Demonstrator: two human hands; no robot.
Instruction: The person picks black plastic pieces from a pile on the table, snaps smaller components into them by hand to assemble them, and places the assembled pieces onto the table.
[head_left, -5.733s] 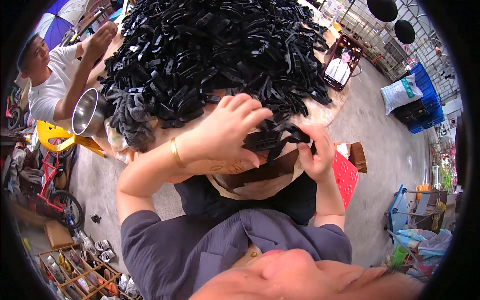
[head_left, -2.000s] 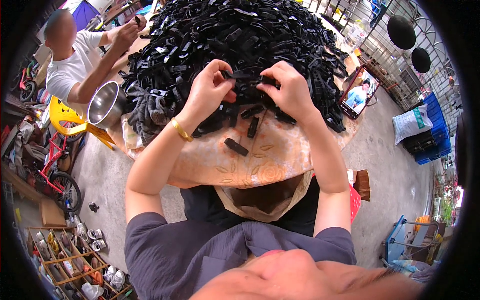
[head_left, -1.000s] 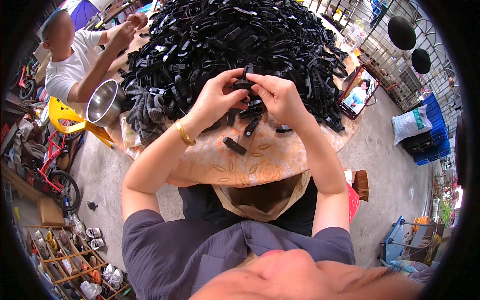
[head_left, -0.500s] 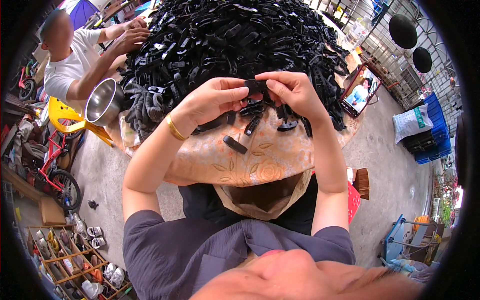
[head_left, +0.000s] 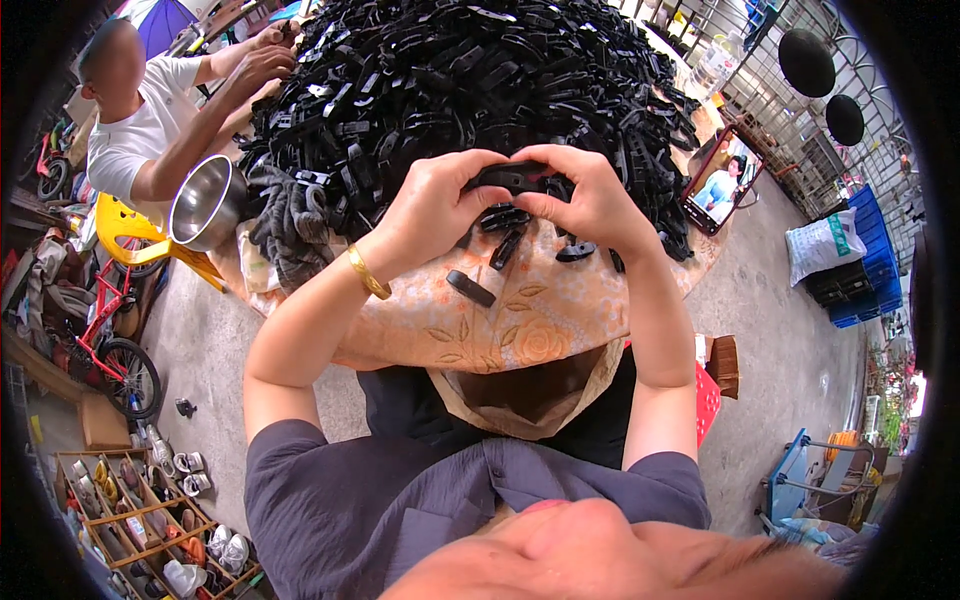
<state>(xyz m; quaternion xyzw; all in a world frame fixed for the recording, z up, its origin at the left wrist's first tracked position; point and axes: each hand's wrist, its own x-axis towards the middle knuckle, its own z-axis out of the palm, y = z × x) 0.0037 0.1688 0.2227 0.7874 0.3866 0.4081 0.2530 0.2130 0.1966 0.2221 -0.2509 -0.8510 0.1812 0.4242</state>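
Over the near side of a heap of small black plastic parts (head_left: pixel 470 90), my left hand (head_left: pixel 440 205) and my right hand (head_left: pixel 590 200) meet. Both are closed on one elongated black plastic part (head_left: pixel 517 180), thumbs below it and fingers curled over its ends. Much of its outline is covered by my fingers. Below my hands, a single rounded black part (head_left: pixel 470 288) lies apart on the orange flowered tablecloth (head_left: pixel 540 320). Another narrow black part (head_left: pixel 506 248) rests at the heap's near edge.
Left of the heap lie grey knitted gloves (head_left: pixel 290 225) beside a steel bowl (head_left: pixel 208 205) by a yellow chair (head_left: pixel 125 230). A co-worker (head_left: pixel 150 120) handles parts at the far left. A phone (head_left: pixel 720 180) stands at the right edge. An open sack (head_left: pixel 530 395) is at my lap.
My fingers have shifted from a fingertip pinch to a curled grip on the ends of the black part. The co-worker's hands have lifted slightly from the heap.
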